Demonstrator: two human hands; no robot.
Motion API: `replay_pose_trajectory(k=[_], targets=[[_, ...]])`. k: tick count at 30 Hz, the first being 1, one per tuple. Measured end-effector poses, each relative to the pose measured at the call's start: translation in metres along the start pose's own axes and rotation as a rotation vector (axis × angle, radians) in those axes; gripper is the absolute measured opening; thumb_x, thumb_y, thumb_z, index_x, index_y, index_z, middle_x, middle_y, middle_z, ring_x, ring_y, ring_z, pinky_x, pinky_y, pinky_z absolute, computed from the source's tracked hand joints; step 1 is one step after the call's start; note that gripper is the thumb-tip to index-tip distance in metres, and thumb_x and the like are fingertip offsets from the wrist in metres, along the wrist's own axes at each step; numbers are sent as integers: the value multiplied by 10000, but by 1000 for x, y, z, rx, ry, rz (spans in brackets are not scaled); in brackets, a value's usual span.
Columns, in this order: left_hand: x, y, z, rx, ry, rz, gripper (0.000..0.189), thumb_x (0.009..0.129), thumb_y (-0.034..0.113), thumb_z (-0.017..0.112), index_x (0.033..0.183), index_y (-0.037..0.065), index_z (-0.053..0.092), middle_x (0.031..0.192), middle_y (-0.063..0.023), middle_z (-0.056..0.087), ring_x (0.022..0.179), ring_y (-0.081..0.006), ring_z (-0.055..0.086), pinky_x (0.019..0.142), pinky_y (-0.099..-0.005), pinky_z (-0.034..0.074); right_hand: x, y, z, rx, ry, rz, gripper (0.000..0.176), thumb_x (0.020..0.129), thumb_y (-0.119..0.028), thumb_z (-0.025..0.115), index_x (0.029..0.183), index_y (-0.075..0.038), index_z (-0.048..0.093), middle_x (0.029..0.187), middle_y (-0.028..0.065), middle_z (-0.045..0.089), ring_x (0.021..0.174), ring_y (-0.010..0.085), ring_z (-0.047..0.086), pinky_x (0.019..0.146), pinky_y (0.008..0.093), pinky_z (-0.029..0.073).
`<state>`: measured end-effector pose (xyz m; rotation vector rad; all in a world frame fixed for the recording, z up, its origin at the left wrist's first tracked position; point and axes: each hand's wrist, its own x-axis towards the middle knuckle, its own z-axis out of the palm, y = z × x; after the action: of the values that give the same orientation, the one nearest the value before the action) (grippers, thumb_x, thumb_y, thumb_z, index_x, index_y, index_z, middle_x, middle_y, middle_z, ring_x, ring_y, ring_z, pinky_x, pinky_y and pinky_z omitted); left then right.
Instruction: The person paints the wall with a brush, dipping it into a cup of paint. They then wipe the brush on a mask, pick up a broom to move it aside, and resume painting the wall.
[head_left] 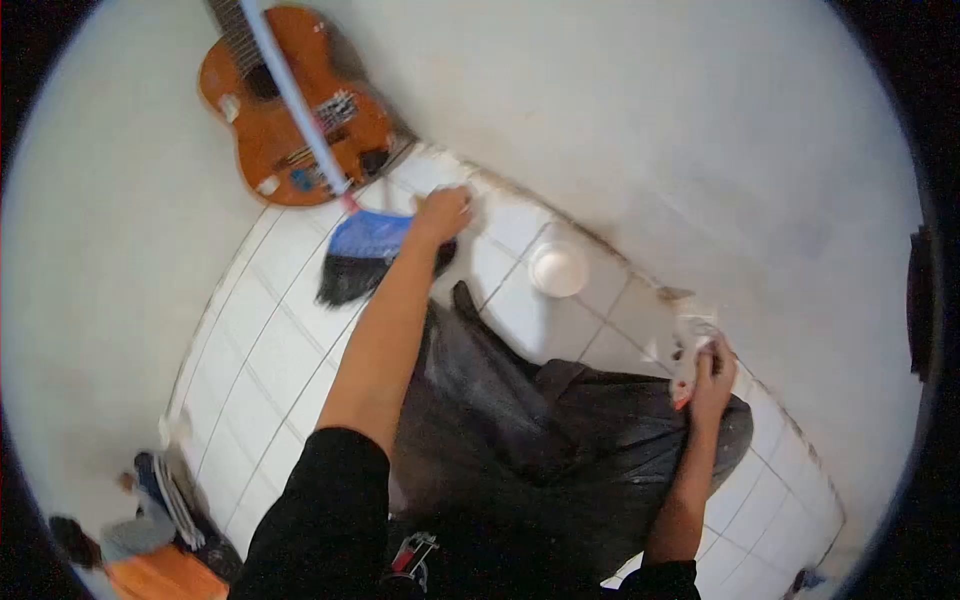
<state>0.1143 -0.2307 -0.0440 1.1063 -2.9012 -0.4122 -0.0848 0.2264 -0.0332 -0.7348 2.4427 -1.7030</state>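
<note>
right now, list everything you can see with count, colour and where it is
guitar: one, orange-brown, upper left, against the wall
broom: one, pale handle, blue head, black bristles, handle crossing in front of the guitar
round container: one, white, on the floor between the hands
packet: one, pale with red and dark marks, in the right hand
tiled floor: one, white, beneath it all
walls: at least two, off-white, around the floor
dark object: one, far right edge, unclear
another person: one, orange clothing, lower left
trousers: one pair, dark grey, on the wearer's legs
left hand: one, bare, by the broom head
right hand: one, bare, holding the packet
</note>
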Motion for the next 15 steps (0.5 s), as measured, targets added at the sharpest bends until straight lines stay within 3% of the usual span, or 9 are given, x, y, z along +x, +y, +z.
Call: replay_pose_trajectory(k=[1,2,4,5,7,10,13,15], targets=[[-3,3,-6,-59,161,98,355,881,375,588,1102,101,629,1138,-160,638,1081,-338,589,922,-498,436,4,0,-7,-39,-96,74,335,887,-61,520,1190,62,596,1025,107,633,939,185,580,871,297,448],[-16,10,-27,-202,303,236,375,887,363,592,1106,60,625,1120,-179,638,1053,-344,599,923,-440,457,2,23,-7,-70,-9,-1,345,909,-94,530,1210,65,582,1155,176,622,1058,258,582,962,350,420],[-55,15,-72,-257,373,336,314,884,276,620,1074,27,623,1071,-176,652,1018,-312,623,900,-395,470,10,30,-15,-152,-114,51,376,936,-130,544,1256,67,548,1233,208,590,1148,292,547,1006,381,388],[-84,14,-95,-231,358,323,274,885,224,618,1072,23,625,1032,-158,659,981,-280,634,886,-365,475,8,23,-13,-51,-134,55,366,949,-129,532,1254,74,541,1188,188,604,1044,259,581,914,353,432],[-144,-11,-120,-291,280,260,280,872,242,608,1055,31,620,1012,-154,657,945,-320,616,836,-397,471,7,12,-10,158,-207,82,364,981,-144,507,1262,87,518,1109,155,621,825,180,634,713,288,507],[-248,-64,-122,-339,-11,-44,291,875,229,653,1112,63,631,1019,-102,664,947,-252,619,863,-369,475,9,0,-7,77,-178,-50,335,982,-132,499,1240,79,534,1062,145,637,812,188,635,712,285,505],[-370,-125,-79,-138,-396,-233,357,858,249,698,1176,108,620,1087,-64,653,990,-209,596,894,-362,480,10,2,-5,176,-186,20,300,963,-87,480,1209,73,544,1003,158,645,780,207,646,707,301,512],[-423,-103,-61,-270,-626,-468,435,828,262,736,1213,112,597,1166,-72,617,1023,-217,577,905,-377,477,14,9,-10,101,-265,-55,300,964,-86,479,1217,64,542,997,150,650,772,201,646,684,300,512]])
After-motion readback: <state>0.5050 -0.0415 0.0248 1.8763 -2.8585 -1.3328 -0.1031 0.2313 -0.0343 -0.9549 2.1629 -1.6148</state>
